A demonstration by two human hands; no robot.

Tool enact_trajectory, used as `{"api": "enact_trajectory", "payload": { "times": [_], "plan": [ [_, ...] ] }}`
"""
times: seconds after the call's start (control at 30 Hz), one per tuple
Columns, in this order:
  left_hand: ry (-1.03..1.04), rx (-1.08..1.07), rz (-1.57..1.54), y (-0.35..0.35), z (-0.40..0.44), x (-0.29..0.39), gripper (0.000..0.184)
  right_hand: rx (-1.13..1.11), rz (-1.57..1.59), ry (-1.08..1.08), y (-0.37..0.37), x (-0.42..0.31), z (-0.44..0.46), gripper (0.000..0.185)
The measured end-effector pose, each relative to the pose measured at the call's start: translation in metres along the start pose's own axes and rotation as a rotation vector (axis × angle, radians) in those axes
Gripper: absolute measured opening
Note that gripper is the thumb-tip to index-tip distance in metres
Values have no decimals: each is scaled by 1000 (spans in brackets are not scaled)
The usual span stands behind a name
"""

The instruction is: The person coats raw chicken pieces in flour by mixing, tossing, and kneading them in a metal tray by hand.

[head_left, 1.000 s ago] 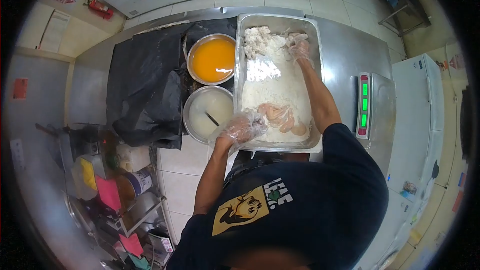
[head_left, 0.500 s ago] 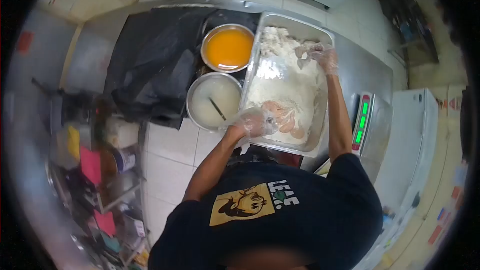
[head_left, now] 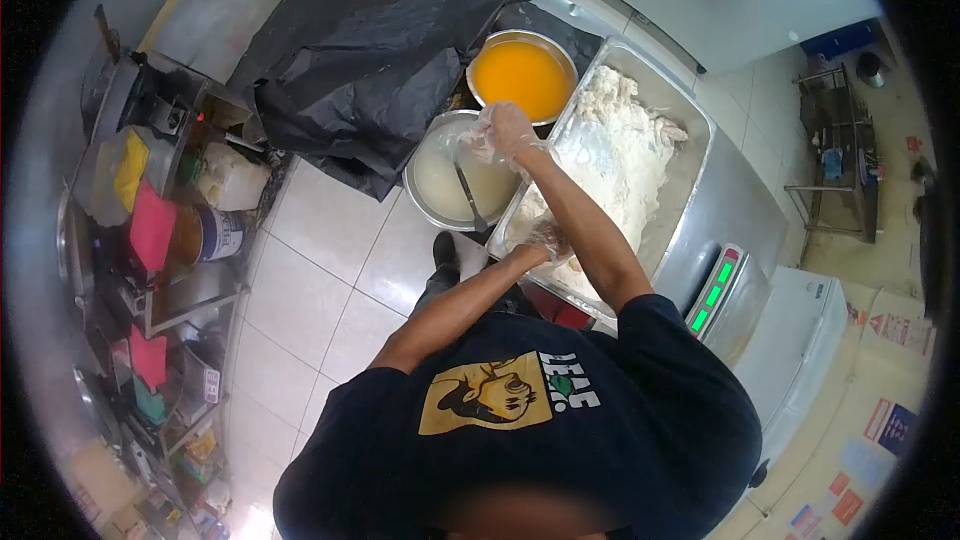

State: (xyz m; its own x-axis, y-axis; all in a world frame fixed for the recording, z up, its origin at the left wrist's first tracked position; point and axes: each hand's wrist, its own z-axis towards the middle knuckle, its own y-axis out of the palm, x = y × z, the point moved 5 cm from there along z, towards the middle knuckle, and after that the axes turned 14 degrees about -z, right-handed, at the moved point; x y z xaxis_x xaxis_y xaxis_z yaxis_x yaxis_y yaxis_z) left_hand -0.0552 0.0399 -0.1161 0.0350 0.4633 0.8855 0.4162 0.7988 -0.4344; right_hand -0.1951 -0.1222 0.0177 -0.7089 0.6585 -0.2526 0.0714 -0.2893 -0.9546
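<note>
My right hand (head_left: 507, 130), in a clear plastic glove, is over the rim of the steel bowl of cloudy pale liquid (head_left: 437, 178). Its fingers are closed round a pale pink piece of what looks like raw chicken (head_left: 480, 148). A dark-handled utensil (head_left: 466, 190) leans in that bowl. My gloved left hand (head_left: 546, 237) is low at the near-left corner of the large metal tray (head_left: 690, 180); my right forearm partly hides it and its fingers do not show clearly. White flour (head_left: 610, 155) lies heaped in the tray.
A steel bowl of orange liquid (head_left: 520, 78) stands behind the pale one. Black plastic sheeting (head_left: 370, 50) covers the surface to the left. A scale with a green display (head_left: 715, 290) sits right of the tray. Crowded shelves (head_left: 200, 230) stand at far left.
My right hand has crossed from the tray's far right side to the pale-liquid bowl. My left hand stays near the tray's near-left corner. The view has shifted and turned.
</note>
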Motion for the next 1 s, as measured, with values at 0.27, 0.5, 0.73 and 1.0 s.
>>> {"api": "enact_trajectory", "payload": {
  "times": [0.27,0.5,0.73,1.0],
  "plan": [
    [-41,-138,-41,-44,-35,49,56,-251,-488,-119,31,-21,-4,15],
    [-101,-168,-110,-74,-57,70,50,-77,-368,-226,26,-41,-14,18],
    [-22,-102,-48,-83,-59,80,50,-157,-240,-129,34,-34,0,16],
    [26,-153,-11,-77,-43,89,41,-40,407,200,-53,9,-2,11]
  ]
}}
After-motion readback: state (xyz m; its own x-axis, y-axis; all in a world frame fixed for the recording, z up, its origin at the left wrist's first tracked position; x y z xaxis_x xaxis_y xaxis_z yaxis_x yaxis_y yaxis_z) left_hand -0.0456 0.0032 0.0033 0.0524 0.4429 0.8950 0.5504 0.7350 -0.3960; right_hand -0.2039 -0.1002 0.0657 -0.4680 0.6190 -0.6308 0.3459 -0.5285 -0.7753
